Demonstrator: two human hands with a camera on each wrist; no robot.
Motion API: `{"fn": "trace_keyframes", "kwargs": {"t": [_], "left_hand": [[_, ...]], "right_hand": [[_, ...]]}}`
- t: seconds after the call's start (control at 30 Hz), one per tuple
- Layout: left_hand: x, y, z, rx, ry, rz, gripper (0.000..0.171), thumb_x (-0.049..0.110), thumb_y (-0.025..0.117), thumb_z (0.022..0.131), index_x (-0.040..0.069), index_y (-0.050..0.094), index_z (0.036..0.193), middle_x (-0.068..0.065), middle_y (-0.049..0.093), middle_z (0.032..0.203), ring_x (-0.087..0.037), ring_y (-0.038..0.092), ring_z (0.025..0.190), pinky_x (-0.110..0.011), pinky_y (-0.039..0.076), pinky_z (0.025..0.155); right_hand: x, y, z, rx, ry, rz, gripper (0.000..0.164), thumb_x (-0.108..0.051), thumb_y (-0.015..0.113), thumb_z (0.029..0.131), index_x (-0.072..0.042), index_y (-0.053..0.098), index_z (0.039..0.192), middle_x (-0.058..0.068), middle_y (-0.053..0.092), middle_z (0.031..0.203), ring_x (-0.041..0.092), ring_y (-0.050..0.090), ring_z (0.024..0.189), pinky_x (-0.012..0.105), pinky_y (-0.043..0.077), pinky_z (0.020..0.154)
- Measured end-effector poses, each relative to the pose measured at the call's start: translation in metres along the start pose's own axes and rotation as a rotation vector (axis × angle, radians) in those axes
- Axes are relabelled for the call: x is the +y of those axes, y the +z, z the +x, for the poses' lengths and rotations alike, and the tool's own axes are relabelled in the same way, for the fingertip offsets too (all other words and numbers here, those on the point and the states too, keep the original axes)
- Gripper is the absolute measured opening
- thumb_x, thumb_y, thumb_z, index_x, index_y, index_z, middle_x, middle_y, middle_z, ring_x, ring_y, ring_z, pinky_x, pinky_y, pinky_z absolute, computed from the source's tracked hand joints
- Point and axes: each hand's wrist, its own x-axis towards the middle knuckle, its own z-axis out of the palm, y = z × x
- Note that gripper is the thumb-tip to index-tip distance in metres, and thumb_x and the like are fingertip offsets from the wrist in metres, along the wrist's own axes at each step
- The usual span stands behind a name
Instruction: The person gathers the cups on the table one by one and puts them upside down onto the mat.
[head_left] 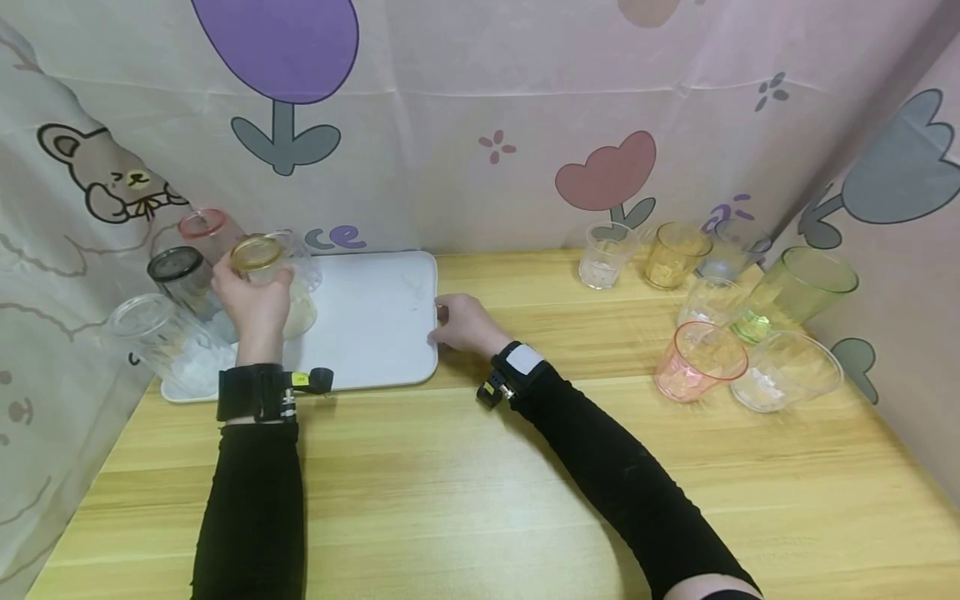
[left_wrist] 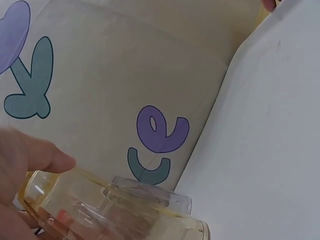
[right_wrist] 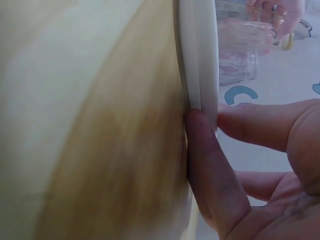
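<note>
My left hand (head_left: 253, 307) grips a yellow-tinted transparent cup (head_left: 257, 252) near its top, above the left part of a white tray (head_left: 367, 317). In the left wrist view the thumb lies against one end of this cup (left_wrist: 125, 210). Around that hand stand a clear cup (head_left: 142, 321), a dark grey cup (head_left: 176, 267), a pink-rimmed cup (head_left: 204, 225) and a smaller clear cup (head_left: 306, 262). My right hand (head_left: 471, 323) pinches the tray's right edge. In the right wrist view, thumb and fingers lie on opposite faces of the tray rim (right_wrist: 197, 60).
On the right of the wooden table (head_left: 420, 500) several transparent cups stand grouped, among them a yellow cup (head_left: 675, 258), a green cup (head_left: 798, 287) and a pink cup (head_left: 697, 367). A printed curtain (head_left: 450, 108) hangs behind the table and along both sides.
</note>
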Motion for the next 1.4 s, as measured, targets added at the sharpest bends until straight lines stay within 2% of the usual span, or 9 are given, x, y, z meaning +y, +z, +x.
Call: {"fn": "trace_keyframes", "kwargs": {"t": [0.23,0.4,0.67,0.77,0.9,0.97,1.1,1.23,1.4], "left_hand": [[-0.001,-0.003,0.002,0.007,-0.026,-0.024,0.074,0.020,0.064,0.089,0.025,0.023,0.151,0.001,0.020,0.159,-0.008,0.021,0.148,-0.023,0.015,0.124],[-0.002,-0.006,0.003,0.009,-0.043,-0.017,0.076,0.020,0.063,0.089,0.026,0.021,0.151,0.002,0.019,0.160,-0.008,0.022,0.147,-0.023,0.017,0.123],[-0.001,-0.004,0.004,0.022,-0.052,-0.018,0.084,0.011,0.065,0.087,0.028,0.016,0.152,0.005,0.016,0.160,-0.006,0.020,0.149,-0.020,0.016,0.123],[-0.002,-0.003,0.004,0.042,-0.015,-0.028,0.086,0.006,0.066,0.085,0.027,0.017,0.152,0.005,0.016,0.159,-0.005,0.019,0.148,-0.020,0.017,0.123],[-0.003,-0.002,0.004,0.069,0.028,-0.009,0.090,0.004,0.068,0.083,0.026,0.015,0.153,0.004,0.014,0.158,-0.005,0.017,0.147,-0.019,0.019,0.122],[-0.003,-0.002,0.004,0.076,0.037,0.016,0.091,0.006,0.069,0.083,0.026,0.014,0.153,0.004,0.013,0.157,-0.005,0.015,0.148,-0.018,0.018,0.121],[-0.001,-0.002,0.000,0.092,0.072,0.020,0.093,0.010,0.071,0.083,0.028,0.012,0.153,0.006,0.010,0.156,-0.003,0.013,0.147,-0.016,0.020,0.120],[0.004,0.001,-0.008,0.140,0.157,0.011,0.094,0.013,0.071,0.084,0.030,0.011,0.154,0.010,0.006,0.156,-0.002,0.011,0.147,-0.016,0.027,0.116],[0.008,0.011,-0.017,0.201,0.335,-0.042,0.088,0.010,0.069,0.083,0.025,0.018,0.153,0.008,0.007,0.156,-0.001,0.012,0.144,-0.017,0.029,0.114]], "right_hand": [[-0.001,0.000,0.000,-0.001,0.001,0.001,0.057,-0.008,0.076,0.080,-0.001,0.057,0.133,0.017,0.065,0.127,0.028,0.063,0.113,0.037,0.052,0.100],[0.000,0.001,0.001,0.000,0.004,-0.013,0.062,-0.010,0.077,0.080,0.000,0.053,0.137,0.017,0.064,0.129,0.027,0.062,0.114,0.037,0.051,0.102],[0.001,0.000,0.000,0.000,0.005,-0.027,0.068,-0.010,0.077,0.080,0.001,0.048,0.141,0.018,0.062,0.132,0.029,0.059,0.121,0.038,0.049,0.107],[0.001,0.000,0.000,0.002,0.004,-0.021,0.066,-0.010,0.077,0.080,0.000,0.050,0.140,0.018,0.062,0.132,0.028,0.060,0.120,0.038,0.049,0.106],[0.001,0.000,-0.001,0.006,-0.011,0.000,0.057,-0.013,0.077,0.080,0.000,0.056,0.132,0.017,0.065,0.127,0.026,0.064,0.110,0.036,0.052,0.101],[0.000,-0.002,-0.002,0.013,-0.014,0.026,0.061,-0.015,0.077,0.080,-0.001,0.054,0.134,0.017,0.064,0.128,0.026,0.065,0.106,0.035,0.054,0.097],[0.000,-0.010,-0.003,0.066,-0.051,0.075,0.077,-0.019,0.077,0.082,-0.002,0.040,0.147,0.019,0.058,0.135,0.028,0.066,0.107,0.033,0.058,0.089],[-0.002,-0.027,-0.005,0.185,-0.125,0.083,0.075,-0.022,0.075,0.085,-0.007,0.039,0.148,0.015,0.054,0.140,0.027,0.064,0.111,0.033,0.059,0.085],[-0.003,-0.053,-0.010,0.387,-0.234,0.134,0.070,-0.020,0.073,0.086,-0.007,0.041,0.147,0.012,0.051,0.142,0.027,0.059,0.119,0.037,0.057,0.093]]}}
